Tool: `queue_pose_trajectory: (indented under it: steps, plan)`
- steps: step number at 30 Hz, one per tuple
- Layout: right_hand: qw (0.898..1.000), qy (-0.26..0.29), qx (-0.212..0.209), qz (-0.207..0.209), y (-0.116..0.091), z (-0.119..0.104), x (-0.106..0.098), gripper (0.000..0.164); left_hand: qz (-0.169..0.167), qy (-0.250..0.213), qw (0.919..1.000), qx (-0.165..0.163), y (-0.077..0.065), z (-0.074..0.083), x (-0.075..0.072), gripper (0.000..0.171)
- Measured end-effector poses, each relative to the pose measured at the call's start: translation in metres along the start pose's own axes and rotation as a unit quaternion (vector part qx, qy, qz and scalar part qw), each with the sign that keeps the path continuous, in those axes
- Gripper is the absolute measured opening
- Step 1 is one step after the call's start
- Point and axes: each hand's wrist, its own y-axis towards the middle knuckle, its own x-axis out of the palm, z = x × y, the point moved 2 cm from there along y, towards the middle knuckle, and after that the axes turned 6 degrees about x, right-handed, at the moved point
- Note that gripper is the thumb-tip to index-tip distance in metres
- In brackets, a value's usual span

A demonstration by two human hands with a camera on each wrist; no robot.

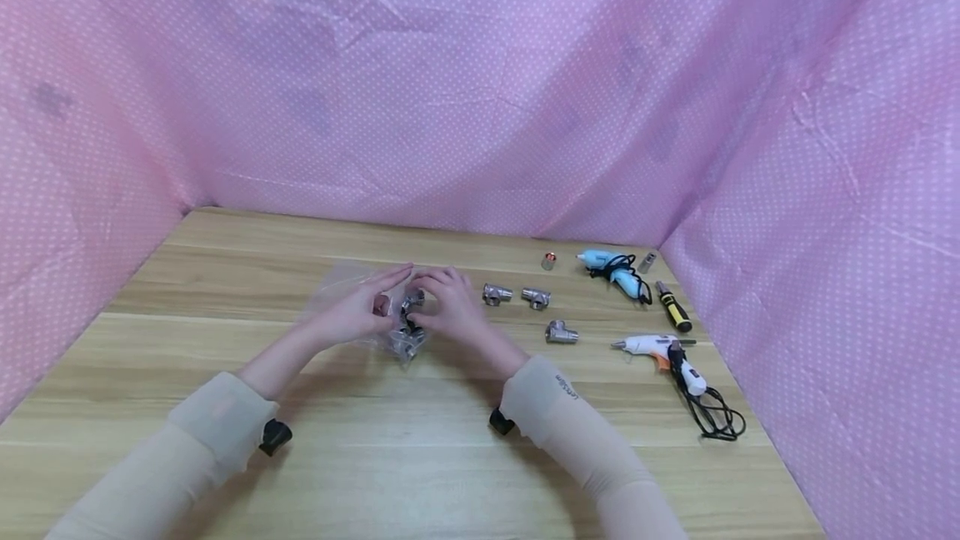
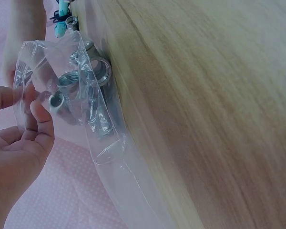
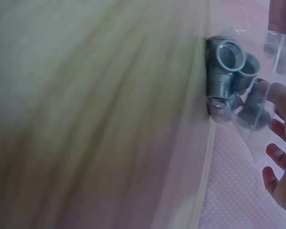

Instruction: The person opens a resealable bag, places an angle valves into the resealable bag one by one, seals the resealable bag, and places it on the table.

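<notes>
A clear plastic bag (image 2: 105, 152) holds several metal threaded pipe fittings (image 3: 219, 67) and lies on the table between both hands. My left hand (image 1: 356, 307) pinches the bag's edge, which shows in the left wrist view between thumb and fingers. From the other side my right hand (image 1: 453, 307) arches over the fittings. In the right wrist view its fingertips are at a tilted dark tee fitting (image 3: 255, 112) at the bag, the remaining fingers loosely bent. Part of its grip is hidden behind the bag's film and the fittings.
Metal tee fittings (image 1: 561, 332) lie right of the hands. Farther right are a blue glue gun (image 1: 622, 273), a white glue gun (image 1: 652, 346) with a black cord, a yellow-black screwdriver (image 1: 673, 307) and a small copper-coloured fitting (image 1: 549, 261). Pink dotted cloth (image 1: 480, 90) surrounds the wooden table (image 1: 390, 473).
</notes>
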Motion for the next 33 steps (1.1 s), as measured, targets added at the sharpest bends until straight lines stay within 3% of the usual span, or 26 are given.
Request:
queue_pose_trajectory:
  steps: [4, 9, 15, 19, 25, 33]
  plan:
    - [0.999, 0.047, -0.009, 0.004, -0.005, 0.001, -0.01, 0.052, 0.004, -0.003, 1.0, -0.003, 0.0, -0.002, -0.001, 0.089]
    - [0.993, 0.104, -0.052, 0.028, -0.011, 0.009, -0.027, 0.05, 0.006, -0.013, 0.9998, -0.011, -0.002, -0.003, -0.003, 0.091]
    - [0.99, 0.119, -0.072, 0.03, -0.016, 0.031, -0.04, 0.05, 0.006, 0.008, 0.9998, -0.016, -0.001, -0.003, -0.004, 0.09]
    - [0.992, 0.109, -0.061, 0.015, -0.02, 0.052, -0.043, 0.054, 0.004, 0.013, 0.9999, -0.009, 0.0, -0.004, -0.005, 0.09]
    - [0.994, 0.103, -0.007, -0.027, -0.028, 0.085, -0.046, 0.06, 0.004, 0.012, 0.9999, -0.004, 0.0, -0.005, -0.005, 0.09]
    - [0.993, 0.082, 0.007, -0.086, -0.034, 0.122, -0.045, 0.063, 0.003, 0.0, 1.0, 0.003, 0.002, -0.006, -0.005, 0.089]
